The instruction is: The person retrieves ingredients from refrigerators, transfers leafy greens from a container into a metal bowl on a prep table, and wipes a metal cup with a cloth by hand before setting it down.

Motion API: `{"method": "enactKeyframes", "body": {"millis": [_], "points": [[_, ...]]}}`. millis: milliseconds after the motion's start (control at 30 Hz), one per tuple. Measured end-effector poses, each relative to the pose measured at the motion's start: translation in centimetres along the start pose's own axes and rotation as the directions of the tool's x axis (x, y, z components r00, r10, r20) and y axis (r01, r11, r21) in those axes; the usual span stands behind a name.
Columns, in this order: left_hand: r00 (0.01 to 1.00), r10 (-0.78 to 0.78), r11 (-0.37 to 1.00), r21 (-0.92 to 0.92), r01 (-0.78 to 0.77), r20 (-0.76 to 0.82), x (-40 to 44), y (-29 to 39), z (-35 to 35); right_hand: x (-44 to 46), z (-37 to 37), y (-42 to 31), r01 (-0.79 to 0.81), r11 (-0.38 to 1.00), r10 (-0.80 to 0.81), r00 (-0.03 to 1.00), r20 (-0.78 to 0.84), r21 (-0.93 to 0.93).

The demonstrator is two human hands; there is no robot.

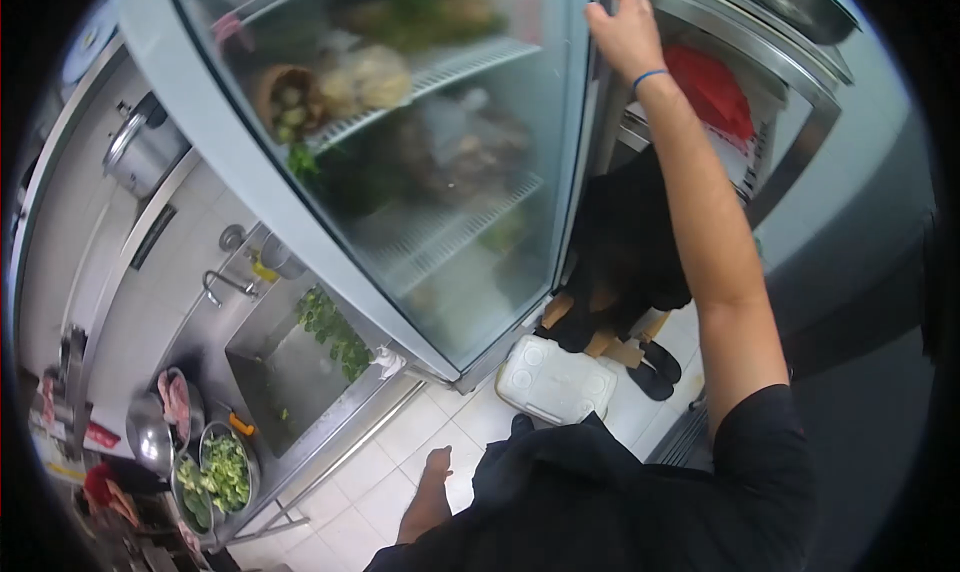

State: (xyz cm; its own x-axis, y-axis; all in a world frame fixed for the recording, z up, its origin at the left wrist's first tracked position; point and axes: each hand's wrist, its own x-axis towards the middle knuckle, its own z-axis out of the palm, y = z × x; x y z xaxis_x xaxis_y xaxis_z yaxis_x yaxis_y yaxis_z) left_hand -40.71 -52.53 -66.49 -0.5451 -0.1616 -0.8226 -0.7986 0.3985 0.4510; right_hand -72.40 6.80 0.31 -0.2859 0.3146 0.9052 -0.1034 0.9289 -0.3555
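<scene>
My right hand (628, 32) is raised at the right edge of a tall glass-door refrigerator (590, 122). Its thumb and fingers are apart, the thumb close to the door's edge; whether it touches is hard to tell. A blue band circles that wrist. Behind the fogged glass, wire shelves (430, 77) carry leafy greens (430, 12) and bagged produce (365, 77). My left hand (435, 472) hangs low over the tiled floor, loosely bent, with nothing visible in it.
A steel sink (290, 412) holds green leaves (335, 337). Beside it stand bowls of chopped greens (228, 467) and raw meat (175, 402). A white lidded box (557, 380) sits on the floor near black sandals (655, 372). A metal rack (800, 162) stands right; another person (110, 487) is lower left.
</scene>
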Motion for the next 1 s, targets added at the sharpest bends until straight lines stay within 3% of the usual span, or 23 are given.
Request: {"method": "enactKeyframes", "body": {"millis": [33,133,167,267,333,400,500,533,600,667,800,933,1000], "points": [[0.996,-0.076,0.991,-0.110,0.072,-0.035,-0.7,-0.7,0.1,0.8,0.4,0.1,-0.018,0.998,0.019,1.000,0.019,-0.060],[0.984,-0.169,0.979,-0.125,0.161,-0.058,-2.6,-2.3,-0.2,3.0,0.0,-0.7,-0.136,0.985,0.142,0.988,0.054,-0.106],[0.982,-0.182,0.979,-0.106,0.176,-0.050,-3.0,-2.8,-0.3,3.8,0.3,0.6,-0.084,0.993,0.090,0.993,0.074,-0.081],[0.971,-0.235,0.969,-0.091,0.231,-0.034,-4.1,-4.2,0.0,4.4,-0.1,0.5,-0.173,0.973,0.192,0.973,0.125,-0.150],[0.961,-0.274,0.955,-0.127,0.267,-0.040,-5.1,-4.5,0.7,5.0,0.5,1.4,-0.145,0.970,0.187,0.957,0.223,-0.193],[0.955,-0.271,0.958,-0.128,0.256,-0.118,-4.5,-5.2,2.2,5.3,0.7,2.4,-0.129,0.965,0.199,0.927,0.318,-0.227],[0.984,-0.154,0.986,-0.078,0.147,-0.089,-4.4,-4.2,4.6,6.4,2.8,5.6,0.068,0.974,-0.009,0.965,0.261,-0.218],[0.986,-0.164,0.984,-0.078,0.161,-0.042,-4.7,-3.3,5.4,5.7,1.7,5.1,0.016,0.987,0.029,0.963,0.268,-0.163],[0.985,-0.133,0.961,-0.259,0.102,-0.109,-6.4,-1.3,8.6,5.1,-1.8,2.2,-0.095,0.994,0.108,0.949,0.295,-0.059],[0.980,-0.039,0.895,-0.442,-0.053,-0.197,-10.8,2.9,12.0,5.7,-1.5,2.6,-0.100,0.994,0.108,0.942,0.318,-0.039],[0.926,0.187,0.836,-0.441,-0.326,-0.328,-15.6,11.0,15.8,5.2,-2.8,2.6,-0.107,0.993,0.092,0.955,0.283,0.039],[0.787,0.386,0.818,-0.217,-0.533,-0.480,-19.0,17.8,16.2,3.9,-7.3,3.1,-0.062,0.995,0.045,0.973,0.226,0.072],[0.653,0.483,0.778,-0.056,-0.625,-0.583,-19.5,20.6,15.9,3.6,-9.4,3.5,-0.054,0.997,0.041,0.972,0.230,0.049]]}}
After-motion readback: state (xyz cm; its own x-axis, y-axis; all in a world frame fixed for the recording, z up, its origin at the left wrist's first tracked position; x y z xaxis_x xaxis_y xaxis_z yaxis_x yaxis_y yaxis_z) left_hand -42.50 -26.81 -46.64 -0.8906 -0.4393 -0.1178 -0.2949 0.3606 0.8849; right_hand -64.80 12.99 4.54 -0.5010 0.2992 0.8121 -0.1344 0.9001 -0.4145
